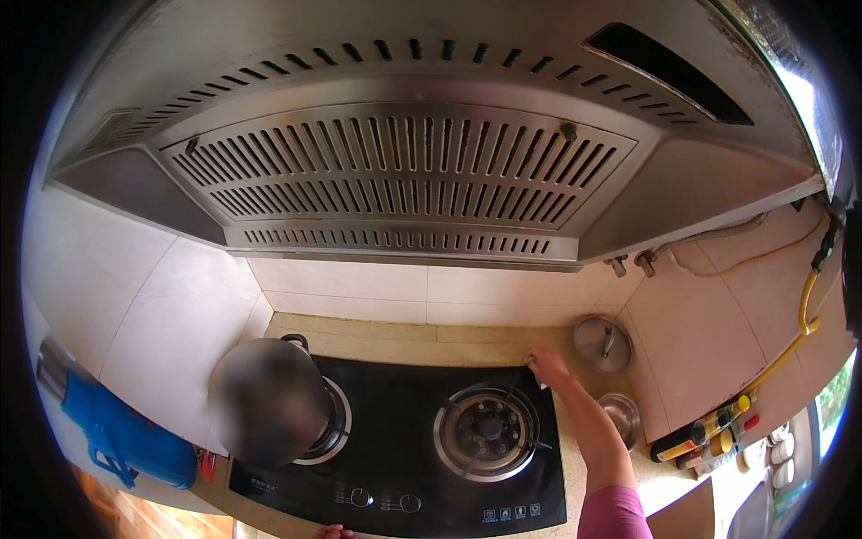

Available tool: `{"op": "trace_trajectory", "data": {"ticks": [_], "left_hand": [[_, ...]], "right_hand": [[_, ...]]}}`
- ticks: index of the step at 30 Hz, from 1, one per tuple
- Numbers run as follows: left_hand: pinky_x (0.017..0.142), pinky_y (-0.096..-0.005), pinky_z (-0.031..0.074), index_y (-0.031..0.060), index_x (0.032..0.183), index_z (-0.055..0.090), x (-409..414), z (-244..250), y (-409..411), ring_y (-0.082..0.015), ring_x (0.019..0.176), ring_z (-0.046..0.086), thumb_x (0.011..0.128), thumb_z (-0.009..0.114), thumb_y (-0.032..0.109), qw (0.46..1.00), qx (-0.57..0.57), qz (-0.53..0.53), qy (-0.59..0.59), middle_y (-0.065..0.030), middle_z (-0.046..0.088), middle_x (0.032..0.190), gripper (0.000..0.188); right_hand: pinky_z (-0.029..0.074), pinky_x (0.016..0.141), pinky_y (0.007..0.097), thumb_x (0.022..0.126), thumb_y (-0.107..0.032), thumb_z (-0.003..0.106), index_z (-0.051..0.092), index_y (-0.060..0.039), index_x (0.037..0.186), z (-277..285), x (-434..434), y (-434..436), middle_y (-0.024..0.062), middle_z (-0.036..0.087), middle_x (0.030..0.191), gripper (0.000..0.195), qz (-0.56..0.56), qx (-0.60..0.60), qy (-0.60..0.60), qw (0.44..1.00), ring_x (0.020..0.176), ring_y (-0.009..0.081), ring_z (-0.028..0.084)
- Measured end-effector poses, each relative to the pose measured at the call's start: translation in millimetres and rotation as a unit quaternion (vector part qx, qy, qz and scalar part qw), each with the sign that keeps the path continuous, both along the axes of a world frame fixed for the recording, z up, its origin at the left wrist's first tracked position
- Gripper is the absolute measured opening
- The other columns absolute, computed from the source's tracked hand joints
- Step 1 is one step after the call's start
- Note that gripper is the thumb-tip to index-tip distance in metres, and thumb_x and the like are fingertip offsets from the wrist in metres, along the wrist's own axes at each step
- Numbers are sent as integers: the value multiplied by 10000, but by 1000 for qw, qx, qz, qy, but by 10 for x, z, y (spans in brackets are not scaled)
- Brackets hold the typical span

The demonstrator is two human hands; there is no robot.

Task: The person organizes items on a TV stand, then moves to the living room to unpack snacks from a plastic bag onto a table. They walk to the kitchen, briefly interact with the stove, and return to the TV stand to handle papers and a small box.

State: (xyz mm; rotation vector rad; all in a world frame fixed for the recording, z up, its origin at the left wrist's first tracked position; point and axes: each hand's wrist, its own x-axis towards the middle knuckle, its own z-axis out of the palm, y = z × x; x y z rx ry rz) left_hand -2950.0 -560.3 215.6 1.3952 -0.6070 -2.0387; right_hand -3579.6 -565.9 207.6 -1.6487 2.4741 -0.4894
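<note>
My right hand (pixel 551 369) reaches to the back right corner of a black glass gas cooktop (pixel 390 418). Its fingers are closed on a small white thing (pixel 543 385), mostly hidden by the hand, perhaps a cloth. Just in front of it lies the right burner (pixel 493 428), uncovered, with its metal ring and pan supports. At the bottom edge of the view, only the fingertips of my left hand (pixel 333 531) show, by the cooktop's front edge. A round pot (pixel 296 342), largely blurred, stands over the left burner (pixel 340 419). Two control knobs (pixel 410 503) sit near the front.
A steel range hood (pixel 404 246) hangs low above. Right of the cooktop are a pot lid (pixel 603 345), a metal bowl (pixel 621 418) and several sauce bottles (pixel 693 434). A yellow hose (pixel 784 357) runs along the right wall. A blue plastic container (pixel 128 431) is at the left.
</note>
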Motion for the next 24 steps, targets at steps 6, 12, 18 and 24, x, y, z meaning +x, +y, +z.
{"op": "trace_trajectory", "data": {"ticks": [6,12,18,24], "left_hand": [[605,-284,483,102,1032,546,-33,58,-13,-173,704,581,880,535,188,1000,2,-18,-9,-46,596,789,176],[623,-282,482,78,1010,559,-57,48,-13,-177,702,573,880,509,147,1000,-14,-1,4,-53,586,772,156],[615,-260,433,77,862,548,-80,95,-3,-140,663,509,889,499,151,996,-64,-46,45,-21,517,707,93],[618,-320,528,36,992,541,95,32,-40,-224,719,628,901,483,109,997,-26,-72,-15,-111,623,840,130]], "right_hand": [[333,1018,397,755,-89,562,495,-153,1228,-70,301,494,106,448,1282,482,118,-30,1,993,1189,324,406],[323,1028,400,776,-113,515,487,-147,1245,256,772,962,106,427,1313,471,66,44,-25,997,1209,319,393],[300,1047,404,773,-87,464,509,-106,1204,114,1207,1787,107,419,1325,433,46,39,-70,996,1233,329,368],[288,1058,398,722,15,459,524,-90,1193,321,2020,2344,131,445,1303,487,29,27,-78,996,1261,269,365]]}}
